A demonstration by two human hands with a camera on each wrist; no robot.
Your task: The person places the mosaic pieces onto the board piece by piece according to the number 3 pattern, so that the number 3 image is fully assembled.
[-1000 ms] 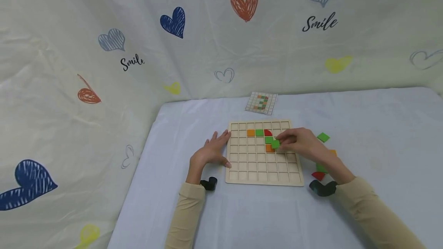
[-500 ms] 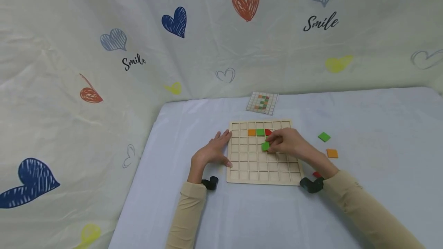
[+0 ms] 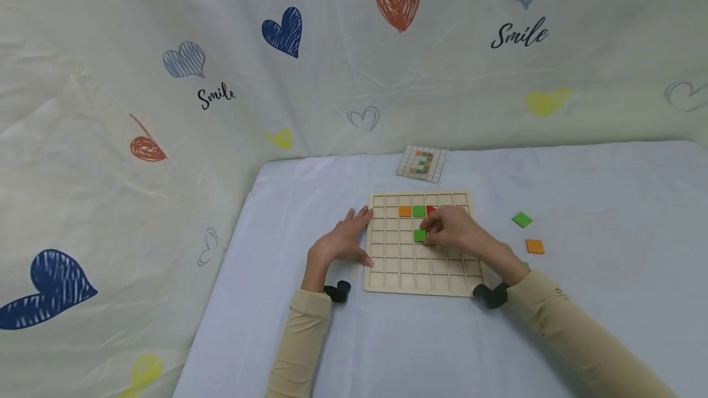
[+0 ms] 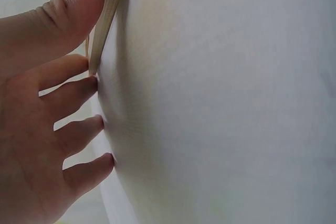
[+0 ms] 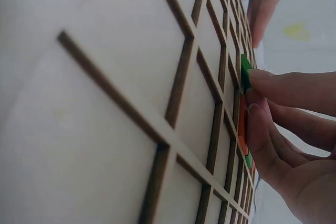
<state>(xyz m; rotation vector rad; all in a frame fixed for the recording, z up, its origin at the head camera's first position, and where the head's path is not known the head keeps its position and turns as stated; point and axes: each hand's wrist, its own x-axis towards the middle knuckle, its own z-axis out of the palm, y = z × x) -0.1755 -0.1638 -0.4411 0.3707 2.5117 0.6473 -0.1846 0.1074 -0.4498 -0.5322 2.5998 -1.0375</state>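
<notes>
Tile, pinched by right hand, aligns roughly with board grid, left hand splayed.

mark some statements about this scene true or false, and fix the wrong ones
1. The right hand pinches a green tile. True.
2. The left hand is well away from the grid board. False: it touches the board's left edge.
3. The patterned card lies beyond the board in the head view. True.
4. The loose orange tile lies left of the board there. False: it lies to the right.
</notes>
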